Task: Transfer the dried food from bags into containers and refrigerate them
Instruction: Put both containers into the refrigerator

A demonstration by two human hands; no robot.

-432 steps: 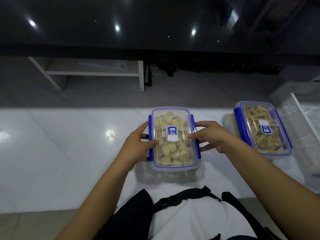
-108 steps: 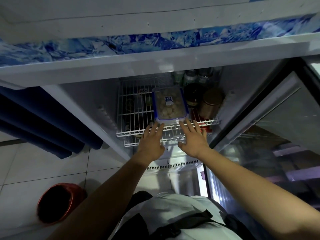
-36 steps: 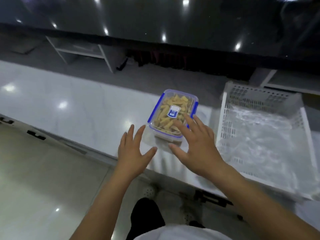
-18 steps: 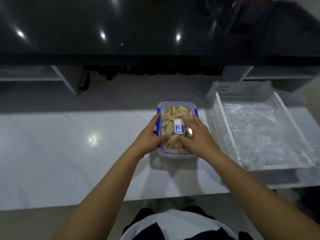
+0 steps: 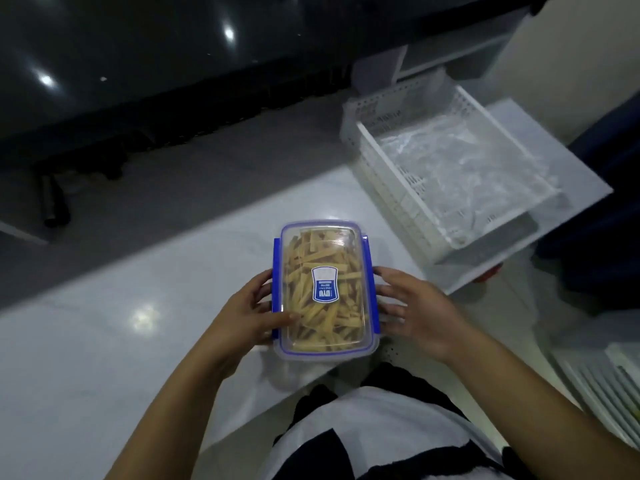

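Blue-latched and clear-lidded, the container (image 5: 323, 291) of pale dried-food sticks sits at frame centre between two hands, over the near edge of the white table (image 5: 104, 341). The left hand (image 5: 247, 318) grips its left flank, thumb curled over the lid rim and fingers pressed to the blue side latch. The right hand (image 5: 414, 311) lies just beside the right flank with fingers spread and nearly straight; whether they touch the latch or stop short of it cannot be told.

Judged from that uneven hold, the main risk is a one-sided lift: if the right hand does not close on the box before it clears the table edge, the container could tip to the right and fall to the floor (image 5: 519, 306). Smooth plastic walls would likely slide under a loose grip. A side latch not fully snapped could spring under finger pressure and spill the sticks.

At upper right, a white perforated basket (image 5: 388, 174) holding crumpled clear plastic (image 5: 450, 161) stands well apart from the hands.
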